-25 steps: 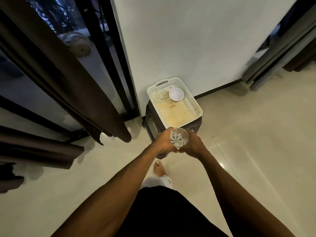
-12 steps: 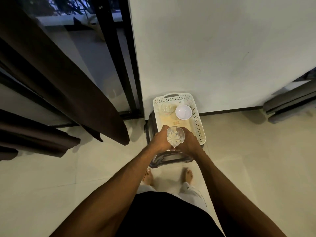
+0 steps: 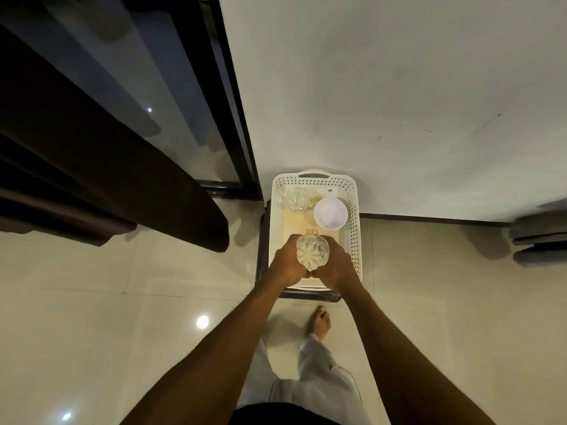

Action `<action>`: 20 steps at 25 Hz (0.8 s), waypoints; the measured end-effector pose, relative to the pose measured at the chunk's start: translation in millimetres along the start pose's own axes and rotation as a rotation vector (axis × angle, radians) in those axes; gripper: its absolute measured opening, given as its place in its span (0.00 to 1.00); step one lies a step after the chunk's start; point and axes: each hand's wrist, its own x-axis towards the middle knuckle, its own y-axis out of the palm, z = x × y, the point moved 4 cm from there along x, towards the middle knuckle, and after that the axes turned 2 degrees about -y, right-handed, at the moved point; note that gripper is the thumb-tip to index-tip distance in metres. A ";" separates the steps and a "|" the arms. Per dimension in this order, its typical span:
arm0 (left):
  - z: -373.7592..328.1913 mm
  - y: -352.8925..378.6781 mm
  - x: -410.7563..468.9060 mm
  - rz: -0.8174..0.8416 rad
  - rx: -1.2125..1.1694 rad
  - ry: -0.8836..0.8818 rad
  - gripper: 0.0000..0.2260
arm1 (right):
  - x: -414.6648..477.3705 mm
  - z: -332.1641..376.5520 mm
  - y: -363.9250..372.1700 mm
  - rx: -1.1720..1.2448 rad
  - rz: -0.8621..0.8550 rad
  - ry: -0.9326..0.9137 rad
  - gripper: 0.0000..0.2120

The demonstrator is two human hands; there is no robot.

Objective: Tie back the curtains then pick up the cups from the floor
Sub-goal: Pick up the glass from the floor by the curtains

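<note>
A clear cut-glass cup (image 3: 312,251) sits between my left hand (image 3: 287,265) and my right hand (image 3: 334,266); both are closed around it from the sides. I hold it over the near half of a white perforated basket (image 3: 355,228) that rests on a dark stool (image 3: 262,250). Inside the basket, at the far end, stand another clear glass cup (image 3: 296,199) and a white cup (image 3: 330,213). A dark brown curtain (image 3: 101,154) hangs bunched at the left, its lower end above the floor.
A black-framed glass door (image 3: 236,118) stands behind the curtain, next to a white wall (image 3: 399,87). Grey curtain folds (image 3: 540,240) lie at the right edge. My bare foot (image 3: 319,323) is on the glossy tile floor just before the stool.
I have stepped closer to the stool. The glass cup, held in both hands, has moved forward from short of the stool to above the near half of the basket.
</note>
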 end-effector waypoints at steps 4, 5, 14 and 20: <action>20.5 10.5 37.6 -0.032 -0.077 -0.043 0.29 | 30.4 -22.7 17.7 0.052 -0.004 0.018 0.26; 26.6 12.4 48.7 -0.043 -0.083 -0.043 0.29 | 39.5 -28.7 24.1 0.058 -0.004 0.020 0.25; 57.3 20.5 138.6 -0.068 -0.099 -0.004 0.31 | 120.4 -69.5 58.6 0.030 0.004 0.047 0.25; 61.6 22.8 167.0 -0.104 -0.089 0.025 0.33 | 146.3 -81.3 63.6 0.077 -0.021 0.070 0.23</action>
